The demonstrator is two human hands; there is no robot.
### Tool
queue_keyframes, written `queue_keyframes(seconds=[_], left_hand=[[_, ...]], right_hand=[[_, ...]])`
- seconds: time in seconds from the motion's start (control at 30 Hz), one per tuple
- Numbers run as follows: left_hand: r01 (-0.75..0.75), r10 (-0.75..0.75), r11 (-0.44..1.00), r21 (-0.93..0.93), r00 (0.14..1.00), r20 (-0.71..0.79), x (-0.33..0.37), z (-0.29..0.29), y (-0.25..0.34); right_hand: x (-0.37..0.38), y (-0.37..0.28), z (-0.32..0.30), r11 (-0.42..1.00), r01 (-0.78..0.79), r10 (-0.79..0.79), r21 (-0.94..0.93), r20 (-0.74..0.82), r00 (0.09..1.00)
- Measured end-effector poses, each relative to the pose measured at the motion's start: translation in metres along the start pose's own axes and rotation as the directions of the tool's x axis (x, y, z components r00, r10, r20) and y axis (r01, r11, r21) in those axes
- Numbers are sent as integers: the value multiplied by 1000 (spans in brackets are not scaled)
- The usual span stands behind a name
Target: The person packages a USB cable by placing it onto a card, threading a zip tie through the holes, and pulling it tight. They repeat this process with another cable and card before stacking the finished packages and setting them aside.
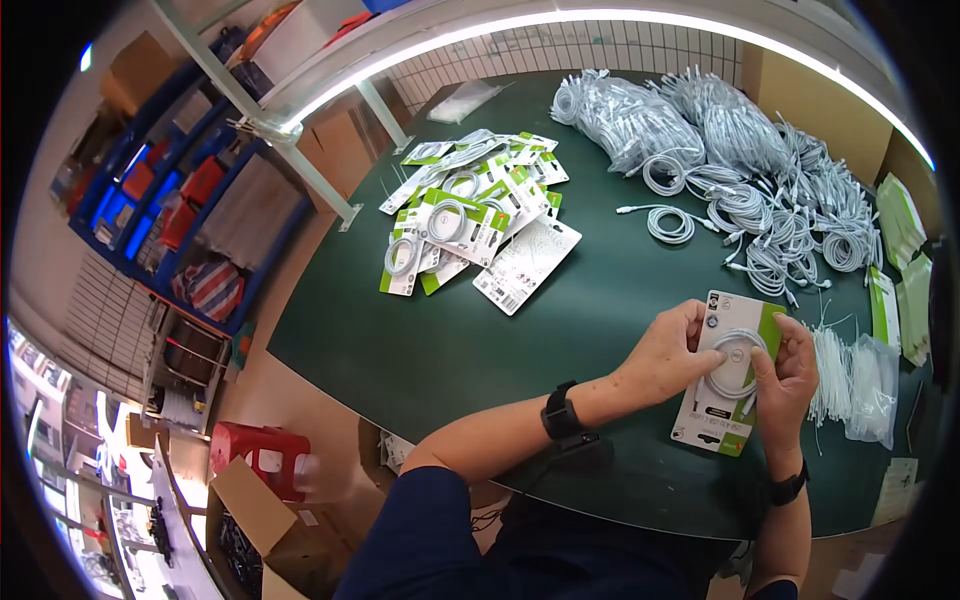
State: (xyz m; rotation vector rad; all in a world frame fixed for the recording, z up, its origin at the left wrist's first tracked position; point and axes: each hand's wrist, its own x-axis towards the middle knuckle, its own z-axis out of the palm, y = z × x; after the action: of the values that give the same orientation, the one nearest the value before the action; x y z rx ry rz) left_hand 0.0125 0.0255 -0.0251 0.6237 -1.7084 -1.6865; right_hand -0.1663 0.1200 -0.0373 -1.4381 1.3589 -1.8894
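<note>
Both my hands hold a white and green packaging card point(690, 425) tilted above the near right part of the table. On its face lies a coiled white cable point(740, 338). My left hand point(665, 350) grips the card's left edge, its thumb pressing on the coil. From the right, my right hand point(788, 375) grasps the other edge, with its thumb by the coil too; the fingers behind the card are hidden. Beside my right hand lies a bunch of thin white ties point(829, 375), with a clear plastic bag point(873, 390) next to it.
A pile of carded cables point(465, 215) lies at the far left of the dark green table point(400, 350). Loose coiled cables point(770, 225) and bagged cables point(630, 120) are heaped at the far right. Green and white cards point(900, 220) line the right edge. A red stool point(260, 455) stands left.
</note>
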Motion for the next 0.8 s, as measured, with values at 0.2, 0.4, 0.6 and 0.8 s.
queue_keyframes(seconds=[0.2,0.4,0.6,0.8], left_hand=[[77,-111,984,-162,970,-217,-28,-79,26],[-79,-54,974,-212,829,-557,-16,-208,77],[-150,-29,978,-147,599,-800,-4,-325,71],[-280,172,959,45,448,-877,1,-300,18]], right_hand=[[7,-4,-4,988,-138,145,-70,116,983],[7,1,-8,953,-284,300,-105,214,930],[8,3,-11,922,-353,383,-157,249,890],[15,16,-21,887,-385,442,-256,221,870]])
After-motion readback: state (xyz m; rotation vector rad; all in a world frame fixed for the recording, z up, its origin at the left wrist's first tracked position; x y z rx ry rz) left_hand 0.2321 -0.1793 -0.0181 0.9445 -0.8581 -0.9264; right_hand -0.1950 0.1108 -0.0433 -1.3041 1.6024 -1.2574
